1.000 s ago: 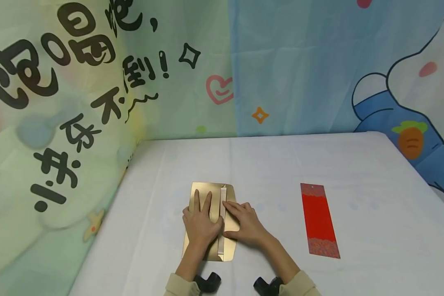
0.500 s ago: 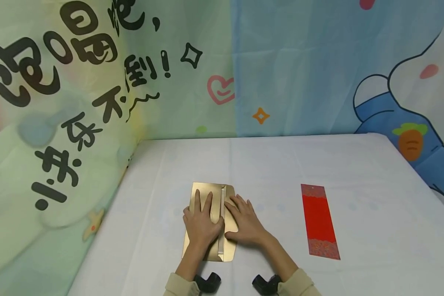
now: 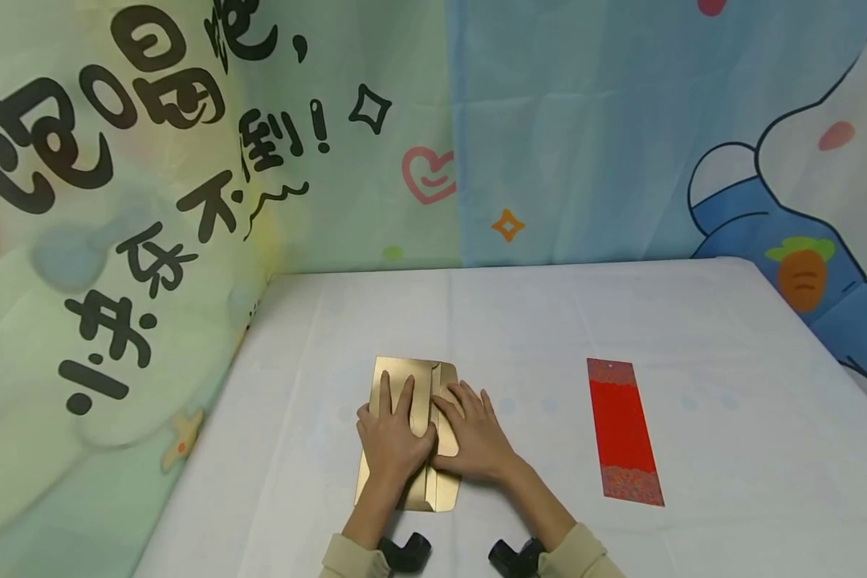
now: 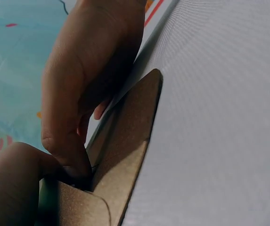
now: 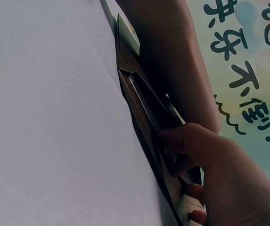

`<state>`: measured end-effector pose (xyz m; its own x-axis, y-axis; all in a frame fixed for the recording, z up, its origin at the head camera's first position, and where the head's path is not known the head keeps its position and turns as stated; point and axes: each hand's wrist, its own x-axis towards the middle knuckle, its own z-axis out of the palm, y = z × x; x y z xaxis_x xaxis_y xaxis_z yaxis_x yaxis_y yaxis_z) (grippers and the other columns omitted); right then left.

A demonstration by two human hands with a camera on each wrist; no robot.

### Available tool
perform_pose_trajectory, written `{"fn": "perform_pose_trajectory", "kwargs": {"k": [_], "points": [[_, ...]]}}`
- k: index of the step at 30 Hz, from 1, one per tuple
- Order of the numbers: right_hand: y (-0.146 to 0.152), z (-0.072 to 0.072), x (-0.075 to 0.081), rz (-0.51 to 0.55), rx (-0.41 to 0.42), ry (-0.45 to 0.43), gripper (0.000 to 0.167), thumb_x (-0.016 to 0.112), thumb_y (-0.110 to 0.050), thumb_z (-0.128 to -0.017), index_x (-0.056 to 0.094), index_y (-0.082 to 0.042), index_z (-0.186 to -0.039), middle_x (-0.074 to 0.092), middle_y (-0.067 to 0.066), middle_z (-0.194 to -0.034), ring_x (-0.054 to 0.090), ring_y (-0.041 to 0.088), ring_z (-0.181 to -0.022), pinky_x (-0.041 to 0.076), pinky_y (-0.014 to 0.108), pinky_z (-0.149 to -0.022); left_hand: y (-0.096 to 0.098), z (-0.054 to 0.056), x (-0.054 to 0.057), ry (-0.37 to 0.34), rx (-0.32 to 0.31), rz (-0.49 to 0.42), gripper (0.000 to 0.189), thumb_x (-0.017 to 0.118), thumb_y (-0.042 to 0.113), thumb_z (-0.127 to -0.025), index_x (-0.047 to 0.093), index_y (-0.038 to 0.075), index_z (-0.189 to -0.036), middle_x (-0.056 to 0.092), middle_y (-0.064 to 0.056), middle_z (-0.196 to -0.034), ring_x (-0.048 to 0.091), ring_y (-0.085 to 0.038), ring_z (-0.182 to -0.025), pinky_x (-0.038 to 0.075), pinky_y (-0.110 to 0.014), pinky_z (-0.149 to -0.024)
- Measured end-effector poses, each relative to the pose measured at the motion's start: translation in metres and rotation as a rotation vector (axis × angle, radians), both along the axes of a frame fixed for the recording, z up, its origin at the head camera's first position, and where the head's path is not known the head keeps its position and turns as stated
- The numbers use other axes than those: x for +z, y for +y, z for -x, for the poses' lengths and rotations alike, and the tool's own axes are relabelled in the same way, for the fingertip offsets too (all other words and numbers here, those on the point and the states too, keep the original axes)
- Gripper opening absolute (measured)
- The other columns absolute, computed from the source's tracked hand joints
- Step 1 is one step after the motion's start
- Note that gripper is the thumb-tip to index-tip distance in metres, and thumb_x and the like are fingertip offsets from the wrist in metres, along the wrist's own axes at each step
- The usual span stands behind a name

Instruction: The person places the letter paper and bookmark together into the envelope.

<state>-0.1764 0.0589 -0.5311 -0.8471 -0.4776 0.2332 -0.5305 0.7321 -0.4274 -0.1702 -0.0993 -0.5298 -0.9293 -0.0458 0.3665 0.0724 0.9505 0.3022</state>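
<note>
A gold folded card (image 3: 423, 393), much like an opened paper envelope with side flaps, lies flat on the white cloth. My left hand (image 3: 396, 437) rests on its left panel, fingers spread and pointing away from me. On the right flap sits my right hand (image 3: 477, 433), its fingers extended and spread, thumb near the crease. In the right wrist view the right hand's fingertips touch the card (image 5: 146, 125) along its raised fold. The left wrist view shows the card's brown edge (image 4: 130, 136) tilted up from the cloth. Both palms hide part of the card.
A red strip (image 3: 624, 425) with patterned ends lies on the right of the white cloth (image 3: 520, 321). Black wrist mounts (image 3: 407, 552) sit at both cuffs. Printed curtains (image 3: 571, 160) rise behind and to the left.
My right hand has moved from the card's right side toward the crease, its fingers spreading. The pale strip along the crease no longer shows. The left hand stays put.
</note>
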Motion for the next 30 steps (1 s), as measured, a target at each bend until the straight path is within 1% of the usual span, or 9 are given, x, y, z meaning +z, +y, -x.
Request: {"fn": "perform_pose_trajectory", "kwargs": {"k": [5, 9, 14, 23, 30], "points": [[-0.0012, -0.0023, 0.0001, -0.003, -0.001, 0.033, 0.086, 0.063, -0.057, -0.067, 0.044, -0.009, -0.136, 0.032, 0.020, -0.142, 0.021, 0.038, -0.134, 0.014, 0.057, -0.104, 0.0001, -0.0011, -0.0003, 0.016, -0.004, 0.002, 0.070, 0.063, 0.044, -0.069, 0.050, 0.024, -0.135, 0.033, -0.016, -0.145, 0.044, -0.045, -0.094, 0.036, -0.050, -0.077], [-0.0010, -0.0030, -0.0005, -0.019, -0.004, 0.023, 0.086, 0.061, -0.059, -0.068, 0.044, -0.011, -0.137, 0.030, 0.020, -0.144, 0.019, 0.037, -0.135, 0.012, 0.057, -0.104, 0.0002, -0.0018, 0.0000, 0.034, -0.007, 0.004, 0.069, 0.064, 0.043, -0.069, 0.051, 0.023, -0.133, 0.034, -0.016, -0.144, 0.044, -0.045, -0.093, 0.037, -0.051, -0.076], [-0.0013, -0.0029, -0.0025, -0.021, -0.007, 0.038, 0.085, 0.061, -0.058, -0.068, 0.045, -0.011, -0.137, 0.030, 0.020, -0.143, 0.020, 0.038, -0.134, 0.012, 0.057, -0.104, -0.0002, -0.0018, -0.0004, 0.044, -0.009, 0.001, 0.069, 0.065, 0.043, -0.068, 0.052, 0.022, -0.132, 0.035, -0.017, -0.143, 0.045, -0.045, -0.092, 0.036, -0.050, -0.075], [-0.0018, -0.0036, -0.0031, -0.022, -0.002, 0.043, 0.085, 0.061, -0.057, -0.068, 0.045, -0.010, -0.137, 0.031, 0.020, -0.143, 0.021, 0.039, -0.133, 0.013, 0.057, -0.104, -0.0011, -0.0030, 0.0004, 0.036, -0.012, -0.011, 0.068, 0.065, 0.042, -0.069, 0.052, 0.022, -0.132, 0.035, -0.017, -0.143, 0.044, -0.045, -0.093, 0.036, -0.051, -0.076], [0.0005, -0.0034, -0.0018, -0.029, -0.002, 0.048, 0.085, 0.062, -0.057, -0.069, 0.044, -0.010, -0.137, 0.030, 0.019, -0.144, 0.021, 0.038, -0.133, 0.014, 0.057, -0.103, 0.0005, -0.0009, -0.0010, 0.035, -0.006, -0.017, 0.069, 0.065, 0.042, -0.068, 0.051, 0.022, -0.133, 0.034, -0.016, -0.144, 0.044, -0.045, -0.094, 0.036, -0.052, -0.076]]}}
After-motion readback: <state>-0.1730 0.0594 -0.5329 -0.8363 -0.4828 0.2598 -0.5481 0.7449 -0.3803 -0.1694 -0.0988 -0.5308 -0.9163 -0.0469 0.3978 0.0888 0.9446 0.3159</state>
